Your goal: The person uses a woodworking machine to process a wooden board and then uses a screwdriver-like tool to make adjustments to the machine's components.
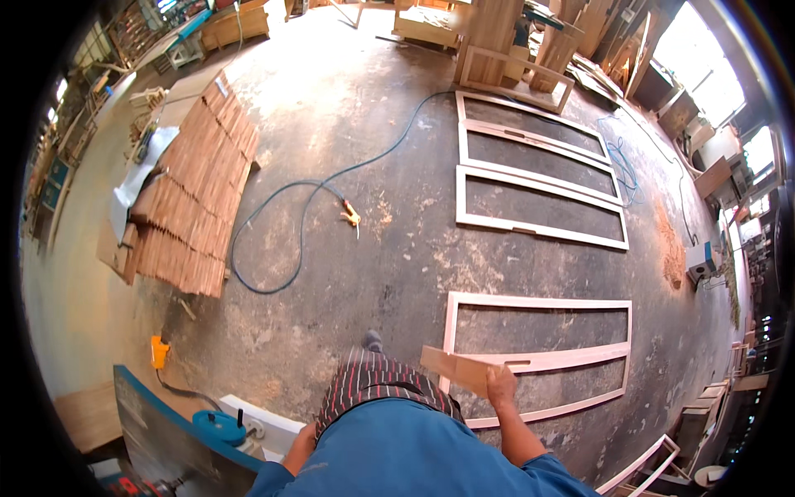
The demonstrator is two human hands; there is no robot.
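My right hand point(500, 386) is closed around one end of a short, flat wooden board point(460, 370), held out in front of me to the right. Beneath the board lies a pale wooden frame point(571, 359) with a middle rail, flat on the floor; the board covers part of its left side. My left hand point(306, 437) hangs low at my left hip, against the striped cloth point(370, 379) at my waist. Its fingers are mostly hidden, and I cannot make out anything in it. A blue handwheel point(219, 427) on a machine is close by on its left.
More wooden frames point(542, 233) lie farther off. A blue air hose point(303, 184) loops across the floor to a yellow air gun point(352, 215). Stacked boards point(195, 195) stand at left, near a yellow control box point(159, 352). A machine's metal table point(157, 431) stands at lower left.
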